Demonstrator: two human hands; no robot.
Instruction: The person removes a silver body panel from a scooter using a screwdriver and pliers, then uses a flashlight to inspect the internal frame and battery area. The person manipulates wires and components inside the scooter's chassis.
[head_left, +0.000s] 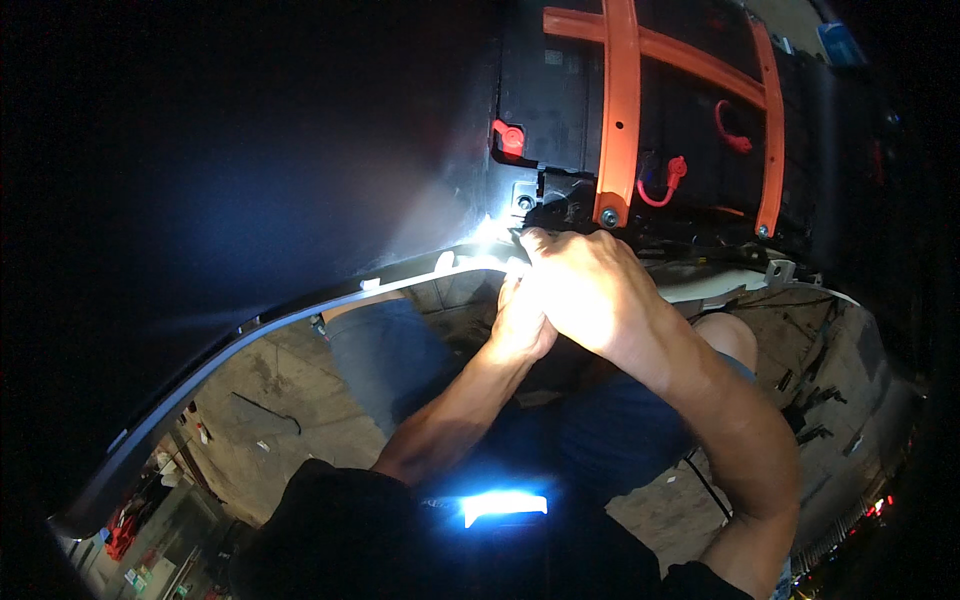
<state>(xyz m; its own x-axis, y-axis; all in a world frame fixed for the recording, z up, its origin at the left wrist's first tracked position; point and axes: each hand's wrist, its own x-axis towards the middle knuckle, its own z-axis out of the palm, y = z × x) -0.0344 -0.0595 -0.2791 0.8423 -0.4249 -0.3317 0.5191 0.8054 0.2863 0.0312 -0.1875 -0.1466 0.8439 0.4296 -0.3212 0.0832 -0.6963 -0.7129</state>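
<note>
A long, curved panel (200, 372) with a pale edge strip bends across in front of me. My left hand (522, 318) is up against this edge from below, its fingers bent and partly hidden by the right. Over it lies my right hand (590, 285), fingers curled together and its thumb side at a brightly lit spot. Glare and the hands themselves hide what is pinched there. Just beyond the fingers sits a bolt (524, 203) on a small bracket. An orange metal frame (621, 110) with bolted feet stands behind them, over black boxes.
Red terminal covers (509, 138) show among the black boxes, one with a red loop (657, 192). A bright lamp (506, 507) shines at my chest. Below, my knees straddle a dirty floor (265, 385) bearing a thin dark strip (268, 413) and scattered bits.
</note>
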